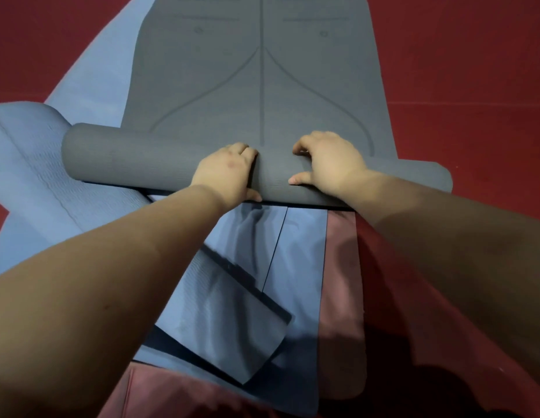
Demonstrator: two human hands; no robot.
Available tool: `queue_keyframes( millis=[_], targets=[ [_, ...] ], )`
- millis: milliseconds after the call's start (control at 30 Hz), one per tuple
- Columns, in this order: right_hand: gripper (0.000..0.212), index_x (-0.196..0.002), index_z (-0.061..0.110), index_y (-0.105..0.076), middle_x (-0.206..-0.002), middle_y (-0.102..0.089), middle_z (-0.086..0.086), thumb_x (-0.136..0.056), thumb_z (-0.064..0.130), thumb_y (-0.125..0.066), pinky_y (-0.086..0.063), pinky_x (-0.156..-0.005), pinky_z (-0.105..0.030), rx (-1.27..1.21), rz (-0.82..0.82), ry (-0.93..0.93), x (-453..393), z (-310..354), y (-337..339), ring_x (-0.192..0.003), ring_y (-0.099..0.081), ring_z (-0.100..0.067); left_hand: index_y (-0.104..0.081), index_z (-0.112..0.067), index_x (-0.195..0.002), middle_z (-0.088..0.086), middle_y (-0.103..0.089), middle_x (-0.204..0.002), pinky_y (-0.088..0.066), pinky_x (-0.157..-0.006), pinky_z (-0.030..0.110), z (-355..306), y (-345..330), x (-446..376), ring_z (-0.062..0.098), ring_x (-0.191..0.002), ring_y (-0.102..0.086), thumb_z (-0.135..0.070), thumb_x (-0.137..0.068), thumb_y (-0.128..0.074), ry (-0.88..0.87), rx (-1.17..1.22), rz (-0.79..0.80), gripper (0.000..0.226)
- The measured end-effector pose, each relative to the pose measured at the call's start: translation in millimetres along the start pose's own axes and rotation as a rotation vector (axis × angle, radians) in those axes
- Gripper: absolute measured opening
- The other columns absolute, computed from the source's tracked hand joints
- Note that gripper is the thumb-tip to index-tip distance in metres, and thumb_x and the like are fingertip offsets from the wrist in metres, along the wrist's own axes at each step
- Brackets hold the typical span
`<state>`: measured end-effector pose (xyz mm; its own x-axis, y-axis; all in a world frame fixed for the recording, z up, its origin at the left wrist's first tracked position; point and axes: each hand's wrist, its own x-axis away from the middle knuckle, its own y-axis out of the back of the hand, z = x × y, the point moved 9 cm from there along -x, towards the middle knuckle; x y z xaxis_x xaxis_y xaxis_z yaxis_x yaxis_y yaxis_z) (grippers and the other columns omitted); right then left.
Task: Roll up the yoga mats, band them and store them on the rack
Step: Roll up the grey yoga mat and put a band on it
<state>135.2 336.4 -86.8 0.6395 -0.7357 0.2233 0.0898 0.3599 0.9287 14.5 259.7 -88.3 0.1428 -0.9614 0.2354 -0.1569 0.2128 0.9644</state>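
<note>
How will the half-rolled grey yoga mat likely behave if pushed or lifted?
The grey foam yoga mat is rolled round, so a push probably rolls it onward. Unbanded, it likely uncoils if lifted; its unrolled part lies limp.

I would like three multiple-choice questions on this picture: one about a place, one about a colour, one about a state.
1. The left hand and right hand are: A on the roll; B on a rack; C in the air.
2. The floor is: A green; B red; C white.
3. The grey mat is: A fully rolled; B partly rolled; C fully flat.
Key: 1 A, both grip the roll; 2 B, red shows at both sides; 3 B, a flat part lies beyond the roll.
</note>
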Motion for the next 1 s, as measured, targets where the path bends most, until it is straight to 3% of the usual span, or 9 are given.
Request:
queue_keyframes(
  millis=[133, 233, 533, 633, 800, 1000],
  targets=[
    [0.087, -0.130, 0.018, -0.048, -0.128, -0.050, 0.000, -0.059, 0.059, -0.079, -0.033, -0.100, -0.033, -0.023, -0.045, 0.043, 9.1, 8.3, -9.8, -0.122, -0.042, -0.021, -0.041, -0.013, -0.136, 0.007, -0.044, -0.135, -0.038, -0.097, 0.037, 3.8, 1.2, -12.8, 0.027, -0.122, -0.045, -0.046, -0.067, -0.079, 0.021, 0.020, 0.035, 0.086],
    [0.088, -0.125, 0.017, -0.046, -0.124, -0.050, -0.001, -0.055, 0.056, -0.082, -0.035, -0.096, -0.035, 0.060, -0.049, 0.017, -2.7, 10.3, -12.2, -0.118, -0.043, -0.022, -0.040, -0.011, -0.135, 0.007, -0.043, -0.134, -0.039, -0.098, 0.039, 3.2, -3.0, -17.4, 0.027, -0.123, -0.043, -0.048, -0.058, -0.084, -0.004, -0.019, 0.092, 0.097],
    [0.075, -0.113, 0.016, -0.048, -0.115, -0.053, -0.002, -0.058, 0.053, -0.082, -0.037, -0.086, -0.035, 0.199, -0.039, 0.072, -7.3, 19.3, -9.0, -0.108, -0.047, -0.024, -0.043, -0.012, -0.122, 0.007, -0.049, -0.122, -0.040, -0.078, 0.034, -10.8, 8.8, -20.4, 0.025, -0.108, -0.053, -0.043, -0.070, -0.075, -0.070, -0.329, 0.033, 0.069],
    [0.071, -0.111, 0.017, -0.049, -0.114, -0.053, -0.001, -0.059, 0.051, -0.082, -0.035, -0.085, -0.033, 0.160, -0.050, 0.067, 2.7, 18.8, -7.2, -0.106, -0.047, -0.023, -0.045, -0.012, -0.120, 0.007, -0.051, -0.119, -0.040, -0.078, 0.033, -16.3, 13.2, -11.8, 0.026, -0.103, -0.056, -0.044, -0.071, -0.071, -0.102, -0.367, 0.004, 0.064],
    [0.071, -0.106, 0.017, -0.049, -0.109, -0.055, 0.000, -0.054, 0.052, -0.084, -0.038, -0.082, -0.034, 0.085, -0.003, 0.084, 35.4, 27.6, 7.3, -0.102, -0.049, -0.022, -0.047, -0.015, -0.121, 0.005, -0.053, -0.118, -0.039, -0.084, 0.032, -25.7, 29.5, 20.3, 0.026, -0.103, -0.057, -0.053, -0.065, -0.073, -0.144, -0.357, 0.023, 0.072],
    [0.071, -0.103, 0.019, -0.051, -0.104, -0.056, 0.001, -0.051, 0.053, -0.085, -0.038, -0.080, -0.032, 0.060, 0.009, 0.094, 100.3, 49.3, 40.4, -0.100, -0.050, -0.021, -0.049, -0.017, -0.121, 0.003, -0.051, -0.124, -0.042, -0.084, 0.031, -41.6, 60.3, 86.4, 0.023, -0.111, -0.054, -0.054, -0.060, -0.078, -0.141, -0.185, 0.047, 0.077]
  ],
)
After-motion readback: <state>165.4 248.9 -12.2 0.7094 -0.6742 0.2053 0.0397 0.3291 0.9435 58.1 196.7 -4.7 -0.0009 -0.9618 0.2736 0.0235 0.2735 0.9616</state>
